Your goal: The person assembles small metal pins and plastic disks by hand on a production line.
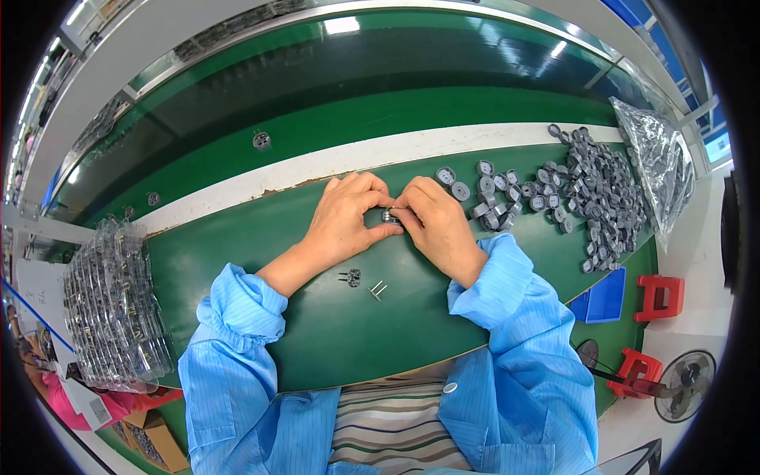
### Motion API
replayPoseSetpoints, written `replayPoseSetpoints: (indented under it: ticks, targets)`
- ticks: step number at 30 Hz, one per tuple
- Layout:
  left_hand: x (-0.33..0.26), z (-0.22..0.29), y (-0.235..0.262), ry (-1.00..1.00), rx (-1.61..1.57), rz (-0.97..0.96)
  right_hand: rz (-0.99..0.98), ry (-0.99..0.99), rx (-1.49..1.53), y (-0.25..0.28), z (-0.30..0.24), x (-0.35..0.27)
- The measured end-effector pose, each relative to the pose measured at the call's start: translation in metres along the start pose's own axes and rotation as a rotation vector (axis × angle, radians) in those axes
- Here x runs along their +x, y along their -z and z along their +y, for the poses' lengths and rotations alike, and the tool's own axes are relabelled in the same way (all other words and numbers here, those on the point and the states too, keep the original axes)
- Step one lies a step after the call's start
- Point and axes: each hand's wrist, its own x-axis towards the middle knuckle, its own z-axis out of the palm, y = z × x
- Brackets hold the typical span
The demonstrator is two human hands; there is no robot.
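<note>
My left hand (346, 212) and my right hand (438, 225) meet above the green table (324, 344). Between their fingertips is a small dark part with shiny metal bits (387, 215); the fingers cover much of it. Both hands are closed in a pinch around this part. Below them, nearer to me, lies a small black part with metal pins (351, 278). Just right of it rest a few loose metal pins (377, 290). Right of my right hand, several round grey plastic housings (491, 202) are scattered, some with their hollow side up.
A large heap of grey housings (602, 186) spreads at right, beside a clear plastic bag (655, 162). Stacked clear trays (115, 305) stand at left. Beyond a white ledge (305, 172) runs a green belt (348, 107) carrying small parts. A blue bin (606, 297), red stools and a fan (685, 385) are at right.
</note>
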Motion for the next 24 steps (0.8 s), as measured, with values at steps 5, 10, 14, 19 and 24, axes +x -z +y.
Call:
replayPoseSetpoints:
  ticks: [5, 10, 14, 19, 24]
  targets:
    - [0.004, -0.014, 0.004, -0.011, -0.046, 0.096, 0.119, 0.089, -0.238, 0.014, -0.001, 0.004]
    - [0.024, -0.072, 0.05, 0.213, 0.102, 0.368, 0.105, -0.135, -0.665, 0.022, 0.018, -0.008]
    - [0.02, -0.101, 0.067, 0.455, 0.202, 0.335, 0.02, -0.025, -0.374, 0.012, 0.016, -0.003]
    - [0.025, -0.049, 0.051, -0.108, 0.312, 0.434, -0.001, 0.081, -0.044, 0.001, 0.01, 0.0]
    - [0.014, -0.015, 0.01, -0.177, -0.068, 0.024, 0.017, 0.004, 0.142, 0.001, 0.015, -0.003]
